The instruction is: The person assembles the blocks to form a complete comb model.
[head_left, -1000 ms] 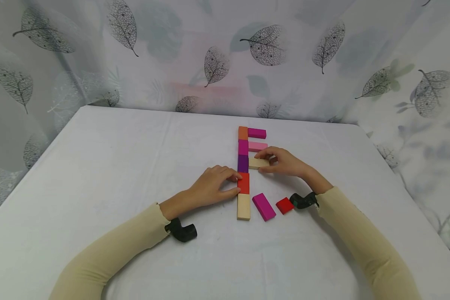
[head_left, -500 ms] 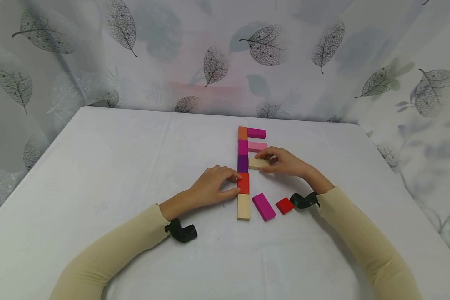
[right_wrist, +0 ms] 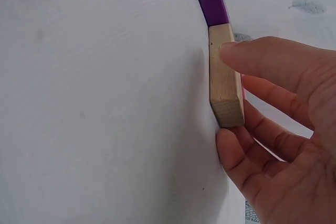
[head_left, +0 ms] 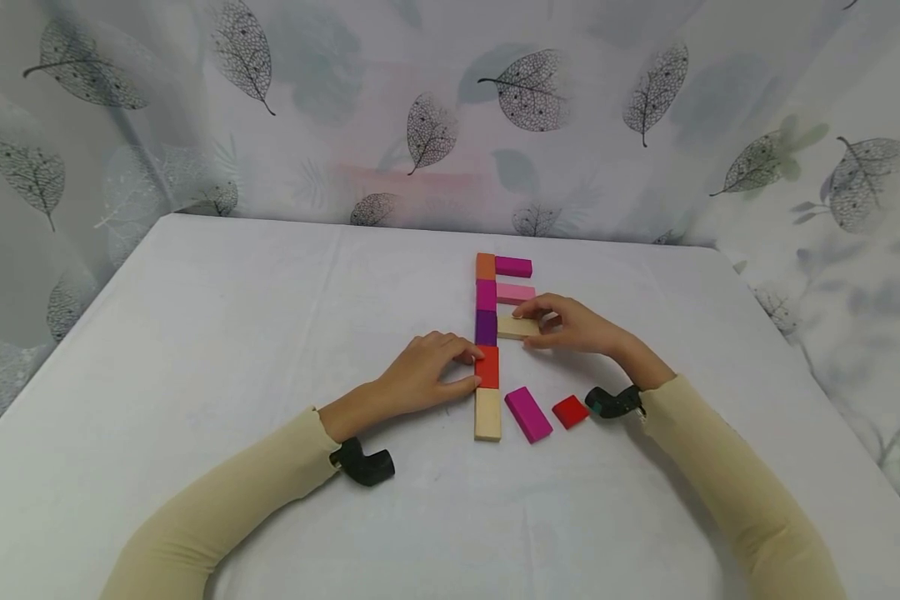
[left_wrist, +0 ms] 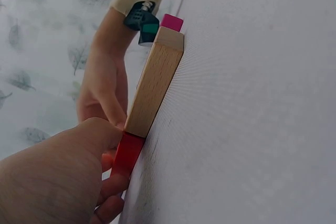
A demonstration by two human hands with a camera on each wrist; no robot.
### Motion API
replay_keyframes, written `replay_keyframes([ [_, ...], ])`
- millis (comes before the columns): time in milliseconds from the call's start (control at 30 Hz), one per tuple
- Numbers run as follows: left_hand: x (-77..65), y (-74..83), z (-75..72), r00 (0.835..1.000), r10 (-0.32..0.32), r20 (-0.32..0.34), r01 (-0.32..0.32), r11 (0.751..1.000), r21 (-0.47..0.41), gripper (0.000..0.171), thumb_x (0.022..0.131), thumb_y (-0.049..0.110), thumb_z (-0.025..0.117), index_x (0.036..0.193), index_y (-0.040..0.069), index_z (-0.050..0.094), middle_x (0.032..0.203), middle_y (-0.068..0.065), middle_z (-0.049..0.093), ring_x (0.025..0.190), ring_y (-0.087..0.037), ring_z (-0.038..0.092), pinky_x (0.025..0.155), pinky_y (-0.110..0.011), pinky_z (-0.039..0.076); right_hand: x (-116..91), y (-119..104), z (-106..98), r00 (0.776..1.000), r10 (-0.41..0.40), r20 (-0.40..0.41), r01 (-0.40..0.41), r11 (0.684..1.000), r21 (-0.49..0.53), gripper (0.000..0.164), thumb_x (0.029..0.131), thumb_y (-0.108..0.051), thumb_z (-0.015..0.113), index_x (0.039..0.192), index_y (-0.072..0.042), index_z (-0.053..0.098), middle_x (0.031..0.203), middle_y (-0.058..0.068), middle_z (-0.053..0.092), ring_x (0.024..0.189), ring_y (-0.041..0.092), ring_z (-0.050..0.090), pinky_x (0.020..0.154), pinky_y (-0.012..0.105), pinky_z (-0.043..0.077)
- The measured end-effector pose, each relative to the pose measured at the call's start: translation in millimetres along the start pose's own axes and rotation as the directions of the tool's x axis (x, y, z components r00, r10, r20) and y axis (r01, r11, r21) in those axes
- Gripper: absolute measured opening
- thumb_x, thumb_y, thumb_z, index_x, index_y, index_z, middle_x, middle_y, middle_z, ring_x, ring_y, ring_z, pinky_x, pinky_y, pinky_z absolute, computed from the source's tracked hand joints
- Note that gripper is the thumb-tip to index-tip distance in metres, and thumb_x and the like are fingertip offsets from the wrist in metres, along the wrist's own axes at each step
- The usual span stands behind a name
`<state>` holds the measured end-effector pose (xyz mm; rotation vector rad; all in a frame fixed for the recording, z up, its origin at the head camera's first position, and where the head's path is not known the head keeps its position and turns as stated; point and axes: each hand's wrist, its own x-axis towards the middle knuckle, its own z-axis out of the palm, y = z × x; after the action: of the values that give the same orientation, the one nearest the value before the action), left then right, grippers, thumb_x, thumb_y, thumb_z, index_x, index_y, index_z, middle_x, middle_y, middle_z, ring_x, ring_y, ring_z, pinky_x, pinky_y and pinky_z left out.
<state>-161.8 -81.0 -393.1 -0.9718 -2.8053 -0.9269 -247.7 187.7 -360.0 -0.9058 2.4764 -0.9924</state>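
My left hand [head_left: 427, 372] holds the red block [head_left: 487, 368] in a column of blocks, thumb and fingertips at its left side. The left wrist view shows the thumb near the joint between this red block [left_wrist: 127, 153] and a plain wooden block [left_wrist: 156, 87]. My right hand [head_left: 573, 325] has thumb and fingers around a plain wooden block [head_left: 516, 327] lying sideways against the purple block [head_left: 486, 327]. In the right wrist view the thumb lies across that wooden block [right_wrist: 223, 80], other fingers curled behind and beyond its end.
Farther up the column are a magenta block [head_left: 486, 295] and an orange block [head_left: 486, 266]. A pink block [head_left: 516, 293] and another magenta block [head_left: 513, 266] extend rightward from it. A loose magenta block [head_left: 528, 414] and a small red block [head_left: 571, 412] lie nearer on the white-covered table [head_left: 307, 533].
My right hand has shifted slightly right and nearer along the wooden block, which stays in place. The left hand and the column look unmoved.
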Motion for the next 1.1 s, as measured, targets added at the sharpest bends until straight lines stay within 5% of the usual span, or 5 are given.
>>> replay_keyframes([
  [1100, -2.1, 1.4, -0.9, 1.0, 0.008, -0.003, -0.008, 1.0, 0.002, 0.034, 0.09, 0.031, 0.068, 0.119, 0.014, 0.063, 0.108, 0.001, 0.065, 0.105, -0.015, 0.058, 0.091, -0.039, 0.043, -26, 10, -11, 0.998, 0.053, -0.037, -0.052, 0.998, 0.035, 0.045, 0.086, -0.011, 0.074, 0.127, -0.001, 0.057, 0.125, 0.016, 0.058, 0.111, 0.031, 0.054, 0.095, 0.048, 0.048],
])
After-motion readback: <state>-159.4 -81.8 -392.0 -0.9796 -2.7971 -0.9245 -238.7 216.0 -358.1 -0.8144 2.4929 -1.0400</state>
